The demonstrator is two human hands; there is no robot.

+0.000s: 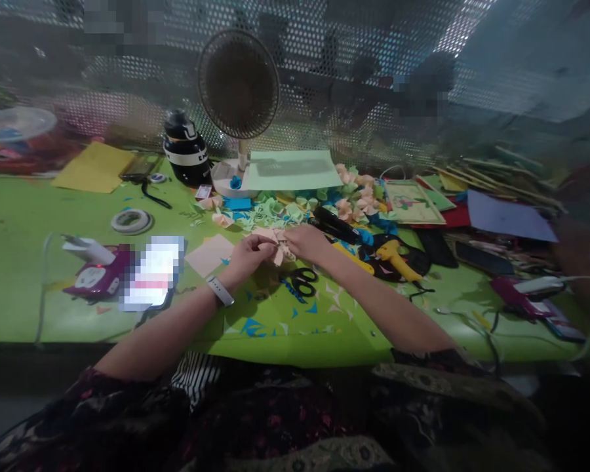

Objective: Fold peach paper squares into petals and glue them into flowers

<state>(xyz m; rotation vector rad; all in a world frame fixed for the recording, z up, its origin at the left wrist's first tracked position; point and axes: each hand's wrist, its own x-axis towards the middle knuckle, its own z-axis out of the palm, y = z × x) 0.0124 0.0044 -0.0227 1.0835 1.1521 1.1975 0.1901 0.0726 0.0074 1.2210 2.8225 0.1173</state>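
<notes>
My left hand (250,257) is closed, thumb and fingers pinching a peach paper flower (276,252) above the green table. From the other side my right hand (307,244) grips the same flower, its fingers curled and partly hidden. A flat peach paper square (210,255) lies just left of my left hand. Below the hands rest black-handled scissors (305,282), with their blades toward the hands. Blue and peach paper scraps (252,328) are scattered nearer the table's front edge. Behind the hands sits a heap of green paper pieces (285,213).
A small fan (239,85) and a black bottle (187,154) stand at the back. Right of my hands lie a black stapler (339,225) and a yellow glue gun (400,259). A lit phone (152,275) and a white tape roll (132,222) are at left.
</notes>
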